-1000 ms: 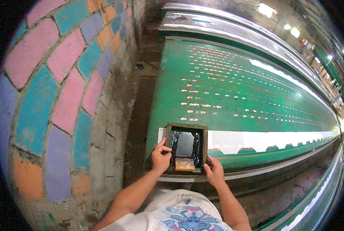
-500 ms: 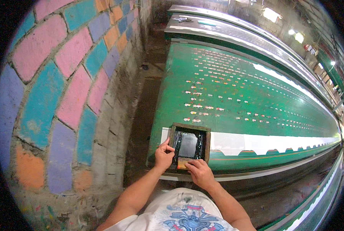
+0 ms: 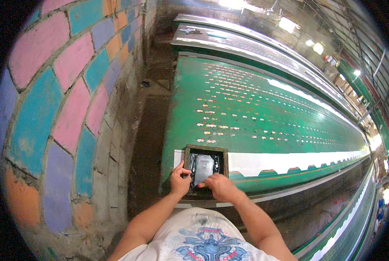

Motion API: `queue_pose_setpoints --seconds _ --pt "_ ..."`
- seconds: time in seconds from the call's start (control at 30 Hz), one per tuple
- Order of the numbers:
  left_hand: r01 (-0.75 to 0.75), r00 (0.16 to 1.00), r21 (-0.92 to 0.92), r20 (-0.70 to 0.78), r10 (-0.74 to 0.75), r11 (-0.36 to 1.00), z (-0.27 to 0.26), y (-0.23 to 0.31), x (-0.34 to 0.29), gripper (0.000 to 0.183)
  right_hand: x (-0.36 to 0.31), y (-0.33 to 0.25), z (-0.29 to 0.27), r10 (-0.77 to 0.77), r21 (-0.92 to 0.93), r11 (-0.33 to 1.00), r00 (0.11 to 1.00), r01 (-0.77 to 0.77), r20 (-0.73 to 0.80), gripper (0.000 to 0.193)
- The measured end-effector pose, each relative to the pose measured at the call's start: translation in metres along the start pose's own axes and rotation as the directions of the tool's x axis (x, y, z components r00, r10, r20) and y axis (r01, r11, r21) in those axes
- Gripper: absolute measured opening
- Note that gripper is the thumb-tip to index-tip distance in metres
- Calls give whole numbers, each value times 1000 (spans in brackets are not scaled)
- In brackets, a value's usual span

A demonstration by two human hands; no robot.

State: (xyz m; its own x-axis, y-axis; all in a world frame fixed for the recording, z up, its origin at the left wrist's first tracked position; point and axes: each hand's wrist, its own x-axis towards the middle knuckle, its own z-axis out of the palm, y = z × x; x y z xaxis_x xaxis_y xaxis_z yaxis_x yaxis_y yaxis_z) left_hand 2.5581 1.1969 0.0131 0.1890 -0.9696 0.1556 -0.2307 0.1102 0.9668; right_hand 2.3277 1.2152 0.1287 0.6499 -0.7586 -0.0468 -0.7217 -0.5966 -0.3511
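A small screen-printing frame (image 3: 225,163) with dark wooden sides lies at the near left corner of a long green table. Black ink rims its grey mesh window (image 3: 204,164). My left hand (image 3: 180,179) grips the frame's left side, thumb bent over the edge and a finger stretched along the outside. Over the near part of the mesh, my right hand (image 3: 220,187) is closed on a squeegee (image 3: 201,185). Only a small orange and yellowish bit of it shows; the hand hides the rest.
A white strip (image 3: 255,162) with a scalloped edge runs along the green table (image 3: 188,87), beyond it rows of small printed pieces (image 3: 220,127). Further tables (image 3: 246,48) stand behind. A painted block wall (image 3: 77,108) rises on the left. Another table edge (image 3: 333,230) lies at right.
My right hand has turned and shifted away from me over the mesh, covering the squeegee that showed plainly before. My left hand stays on the frame. The whole view has swung slightly.
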Motion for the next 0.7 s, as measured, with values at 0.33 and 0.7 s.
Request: queue_pose_setpoints --seconds 0.33,0.7 --pt "67 998 -104 -7 -68 992 0 -2 2 25 69 52 -12 106 -12 993 932 -117 -347 47" --pt "84 995 -68 57 -80 994 -7 -2 4 27 44 30 8 64 -75 993 943 -93 -327 57"
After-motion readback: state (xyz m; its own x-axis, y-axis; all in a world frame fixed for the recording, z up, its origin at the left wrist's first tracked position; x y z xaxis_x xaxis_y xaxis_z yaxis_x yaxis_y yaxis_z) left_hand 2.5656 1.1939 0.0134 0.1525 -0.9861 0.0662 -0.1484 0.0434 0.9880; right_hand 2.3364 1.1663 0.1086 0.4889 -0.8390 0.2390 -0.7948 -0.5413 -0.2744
